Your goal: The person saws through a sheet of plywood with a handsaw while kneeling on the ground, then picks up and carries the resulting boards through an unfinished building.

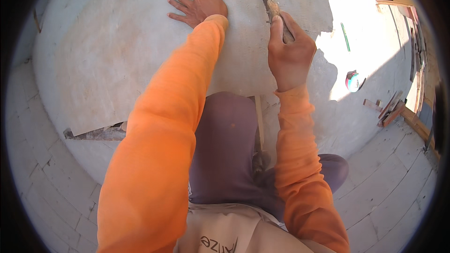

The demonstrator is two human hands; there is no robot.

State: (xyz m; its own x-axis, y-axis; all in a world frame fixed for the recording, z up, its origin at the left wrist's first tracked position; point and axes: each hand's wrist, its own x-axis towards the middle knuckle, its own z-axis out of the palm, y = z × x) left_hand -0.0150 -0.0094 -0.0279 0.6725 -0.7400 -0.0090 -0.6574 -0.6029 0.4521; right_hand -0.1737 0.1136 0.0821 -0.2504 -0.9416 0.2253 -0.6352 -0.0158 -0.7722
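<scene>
Closed, the right hand (291, 49) is wrapped around a wooden-handled blade (273, 7) near the right edge of a pale sheet (108, 65), on which the left hand (201, 8) is laid empty, fingers spread. Farther right, a green stick (345, 37) is seen.

1. We see harsh sunlight bleaching the pale surface (363, 26) at upper right.
2. We find a sharp-edged shadow (309, 7) just beyond the right hand (291, 51).
3. We get softer shade elsewhere.
4. We see fisheye bending and black corners.
</scene>
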